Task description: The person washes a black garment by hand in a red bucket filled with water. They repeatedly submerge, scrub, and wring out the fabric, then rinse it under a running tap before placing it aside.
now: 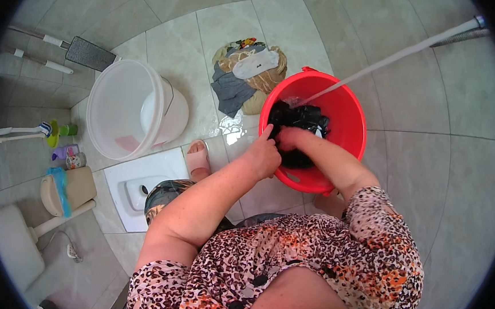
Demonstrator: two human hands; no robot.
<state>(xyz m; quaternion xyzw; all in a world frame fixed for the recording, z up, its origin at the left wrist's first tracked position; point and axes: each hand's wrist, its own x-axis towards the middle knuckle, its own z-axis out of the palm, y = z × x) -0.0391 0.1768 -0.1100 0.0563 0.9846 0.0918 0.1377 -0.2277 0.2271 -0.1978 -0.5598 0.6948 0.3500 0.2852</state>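
grip: my left hand [263, 155] pinches the bucket [351, 113] rim, right hand [287, 138] clutches dark cloth [299, 118] | risk: stream [392, 58] overfills, splashing the tiles [429, 184], slippery footing

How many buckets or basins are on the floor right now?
2. The red basin sits in front of the person, both hands in it with dark laundry. The white bucket stands to its left. Others may be out of view.

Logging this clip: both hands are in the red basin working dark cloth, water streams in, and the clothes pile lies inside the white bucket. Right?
Not quite. The head view shows the clothes pile on the floor tiles beside the red basin; the white bucket holds none. The rest stands.
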